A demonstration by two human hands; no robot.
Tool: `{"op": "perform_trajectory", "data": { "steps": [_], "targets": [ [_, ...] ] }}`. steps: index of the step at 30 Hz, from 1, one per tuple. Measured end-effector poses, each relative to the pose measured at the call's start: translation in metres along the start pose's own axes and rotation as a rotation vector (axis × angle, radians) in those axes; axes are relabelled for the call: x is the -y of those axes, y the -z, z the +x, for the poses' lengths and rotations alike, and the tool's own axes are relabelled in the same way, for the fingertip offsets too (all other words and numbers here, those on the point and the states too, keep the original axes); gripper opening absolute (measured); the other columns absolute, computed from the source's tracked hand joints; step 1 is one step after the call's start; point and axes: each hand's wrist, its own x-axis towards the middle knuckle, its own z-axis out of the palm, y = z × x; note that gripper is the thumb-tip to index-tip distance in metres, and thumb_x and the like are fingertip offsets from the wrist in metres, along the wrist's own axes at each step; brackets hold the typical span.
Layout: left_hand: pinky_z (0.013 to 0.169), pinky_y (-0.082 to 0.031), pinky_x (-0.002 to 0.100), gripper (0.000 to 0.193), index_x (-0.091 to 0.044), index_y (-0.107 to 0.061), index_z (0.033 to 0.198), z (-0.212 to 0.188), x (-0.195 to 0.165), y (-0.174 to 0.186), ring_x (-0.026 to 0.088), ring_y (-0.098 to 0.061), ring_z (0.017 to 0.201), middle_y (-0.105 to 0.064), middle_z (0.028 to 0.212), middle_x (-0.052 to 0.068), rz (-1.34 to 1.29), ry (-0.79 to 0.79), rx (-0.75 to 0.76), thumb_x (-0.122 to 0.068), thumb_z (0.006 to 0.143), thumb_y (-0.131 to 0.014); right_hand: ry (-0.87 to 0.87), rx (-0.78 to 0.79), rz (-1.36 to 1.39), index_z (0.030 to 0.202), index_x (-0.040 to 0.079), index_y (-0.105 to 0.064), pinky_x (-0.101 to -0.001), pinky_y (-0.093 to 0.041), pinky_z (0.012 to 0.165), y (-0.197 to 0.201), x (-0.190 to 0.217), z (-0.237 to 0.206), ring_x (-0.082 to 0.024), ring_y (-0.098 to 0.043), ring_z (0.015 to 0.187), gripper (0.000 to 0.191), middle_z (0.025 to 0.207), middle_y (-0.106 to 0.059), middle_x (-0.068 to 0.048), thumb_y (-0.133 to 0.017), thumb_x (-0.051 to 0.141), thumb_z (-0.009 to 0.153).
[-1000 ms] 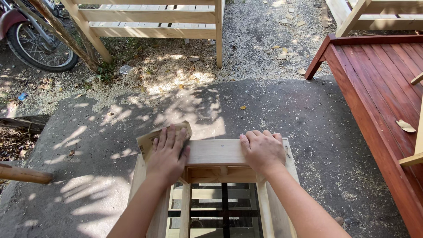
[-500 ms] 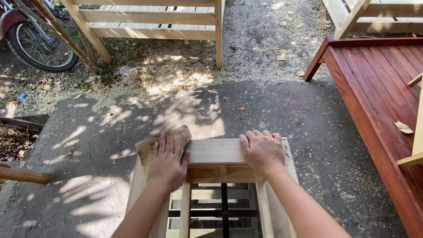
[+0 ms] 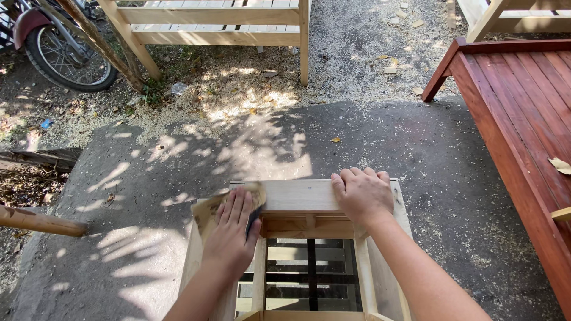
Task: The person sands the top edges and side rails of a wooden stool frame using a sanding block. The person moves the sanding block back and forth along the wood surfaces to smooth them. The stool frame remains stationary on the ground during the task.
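Outdoors, on a concrete slab (image 3: 386, 154) dusted with sawdust, stands an unfinished pale wooden frame (image 3: 309, 261), open at the top, slats visible inside. Landmark for all positions: this frame.

Left hand (image 3: 231, 232): lies flat on a sheet of sandpaper (image 3: 205, 211), fingers extended, pressing it onto the frame's near-left top corner. The sheet is tan and sticks out beyond the hand to the left; a dark edge shows under the fingertips. Palm down, pressing rather than clenched.

Right hand (image 3: 363, 195): rests on the frame's top rail (image 3: 297, 195) at the right end, fingers curled over the far edge, gripping the rail.

Both forearms reach in from the bottom of the view, one on each side of the frame's opening.

Surroundings, relative to the frame: a red-stained slatted wooden bench (image 3: 523, 119) to the right, well apart. A bare pale wooden structure (image 3: 214, 24) beyond, at the slab's far edge. A bike wheel (image 3: 65, 59) far left of that. A round wooden pole (image 3: 38, 221) to the left, lying near ground level. Dappled sun falls on the slab just beyond the top rail.
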Motion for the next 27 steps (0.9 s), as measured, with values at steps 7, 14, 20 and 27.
{"op": "perform_trajectory", "data": {
  "steps": [7,14,20,27],
  "targets": [
    [0.126,0.002,0.036,0.07,-0.012,-0.006,0.162,0.076,0.002,-0.003,0.022,0.004,0.156,0.001,0.17,0.008,-0.047,0.167,0.222,-0.049,0.104,-0.013,0.029,-0.033,-0.015,0.103,0.021,-0.07,-0.0411,-0.038,0.101,-0.003,-0.005,0.001,-0.021,-0.062,0.107,0.047,0.111,-0.071,0.002,-0.031,0.047,0.104],
    [0.127,-0.002,0.039,0.065,-0.013,-0.011,0.162,-0.043,-0.001,-0.001,0.024,-0.002,0.155,-0.006,0.169,0.011,0.202,-0.118,-0.187,-0.048,0.108,-0.016,0.007,-0.012,-0.019,0.103,0.021,-0.07,-0.0403,-0.038,0.101,-0.003,0.0,0.002,-0.02,-0.062,0.108,0.049,0.11,-0.071,0.002,-0.03,0.048,0.105],
    [0.124,-0.001,0.039,0.068,-0.014,-0.01,0.162,0.078,-0.001,0.002,0.024,-0.001,0.156,-0.004,0.17,0.008,-0.073,0.116,0.137,-0.049,0.104,-0.017,0.026,-0.048,-0.014,0.102,0.02,-0.07,-0.0411,-0.038,0.101,-0.004,-0.004,0.002,-0.02,-0.062,0.108,0.048,0.11,-0.071,0.002,-0.03,0.047,0.104],
    [0.123,-0.004,0.041,0.066,-0.015,-0.014,0.163,0.005,-0.01,0.004,0.025,-0.007,0.155,-0.012,0.169,0.008,0.003,-0.064,-0.02,-0.048,0.105,-0.019,0.048,-0.034,-0.026,0.103,0.019,-0.068,-0.041,-0.038,0.101,-0.004,-0.004,0.003,-0.021,-0.062,0.108,0.047,0.111,-0.07,0.001,-0.03,0.047,0.104]
  ]
}}
